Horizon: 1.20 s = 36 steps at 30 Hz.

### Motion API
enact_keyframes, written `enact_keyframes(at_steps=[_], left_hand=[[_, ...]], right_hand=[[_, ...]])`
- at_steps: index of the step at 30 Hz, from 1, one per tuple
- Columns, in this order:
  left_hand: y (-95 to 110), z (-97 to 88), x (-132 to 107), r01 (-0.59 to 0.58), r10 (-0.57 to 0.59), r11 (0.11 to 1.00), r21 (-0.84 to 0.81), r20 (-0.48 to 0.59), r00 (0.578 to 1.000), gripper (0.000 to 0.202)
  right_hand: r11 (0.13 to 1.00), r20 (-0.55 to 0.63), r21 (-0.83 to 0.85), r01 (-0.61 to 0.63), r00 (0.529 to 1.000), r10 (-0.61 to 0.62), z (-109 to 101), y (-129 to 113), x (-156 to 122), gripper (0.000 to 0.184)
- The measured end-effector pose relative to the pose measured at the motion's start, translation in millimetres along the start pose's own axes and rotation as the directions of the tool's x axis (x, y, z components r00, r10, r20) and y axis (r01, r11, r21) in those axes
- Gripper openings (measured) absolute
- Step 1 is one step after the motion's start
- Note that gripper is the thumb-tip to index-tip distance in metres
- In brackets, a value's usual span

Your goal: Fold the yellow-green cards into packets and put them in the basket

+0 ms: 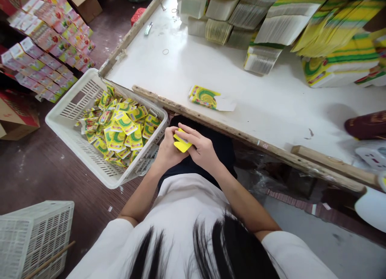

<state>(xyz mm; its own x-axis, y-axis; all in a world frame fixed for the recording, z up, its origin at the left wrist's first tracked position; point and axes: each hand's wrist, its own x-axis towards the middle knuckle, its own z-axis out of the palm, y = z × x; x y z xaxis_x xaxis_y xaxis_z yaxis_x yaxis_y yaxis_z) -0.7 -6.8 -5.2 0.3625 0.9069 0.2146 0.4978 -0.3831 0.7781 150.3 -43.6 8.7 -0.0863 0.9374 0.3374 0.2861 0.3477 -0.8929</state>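
Note:
Above my lap, both hands are closed round one small yellow carton (183, 145), whose yellow flap sticks out toward me. My left hand (169, 148) grips it from the left, its fingers partly hidden behind the carton. From the right, my right hand (201, 147) holds it, fingers laid over the top. Just beyond my hands, a yellow-and-green carton (205, 97) lies on the white table (144, 65), a white flap extending at its right end. Left of my hands, a white plastic basket (110, 180) holds a heap of similar small yellow-and-green cartons (125, 122).
Stacks of flat cartons (271, 25) stand along the table's far side. A wooden strip (187, 108) edges the table. At the right are a dark red cylinder (366, 125) and a white power strip (372, 156). Pink boxes (54, 37) and another crate (39, 234) stand on the left floor.

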Motion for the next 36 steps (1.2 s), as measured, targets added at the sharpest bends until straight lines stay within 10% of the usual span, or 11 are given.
enact_keyframes(at_steps=[12,27,36], left_hand=[[2.9,-15.5,8.5,-0.055,0.046,0.997,0.059,0.148,0.988,0.068],[-0.8,-27.6,9.2,0.006,-0.007,0.99,0.144,0.013,1.0,0.065],[1.5,-17.4,1.1,0.0,-0.003,0.999,0.053,0.055,0.998,0.064]], right_hand=[[0.995,0.326,-0.103,-0.002,0.945,0.036,-29.4,13.6,0.3,0.037],[0.982,-0.017,0.122,-0.147,0.989,0.15,-28.1,23.1,10.9,0.059],[0.983,0.011,0.133,-0.126,0.992,0.126,6.9,8.2,5.0,0.045]])
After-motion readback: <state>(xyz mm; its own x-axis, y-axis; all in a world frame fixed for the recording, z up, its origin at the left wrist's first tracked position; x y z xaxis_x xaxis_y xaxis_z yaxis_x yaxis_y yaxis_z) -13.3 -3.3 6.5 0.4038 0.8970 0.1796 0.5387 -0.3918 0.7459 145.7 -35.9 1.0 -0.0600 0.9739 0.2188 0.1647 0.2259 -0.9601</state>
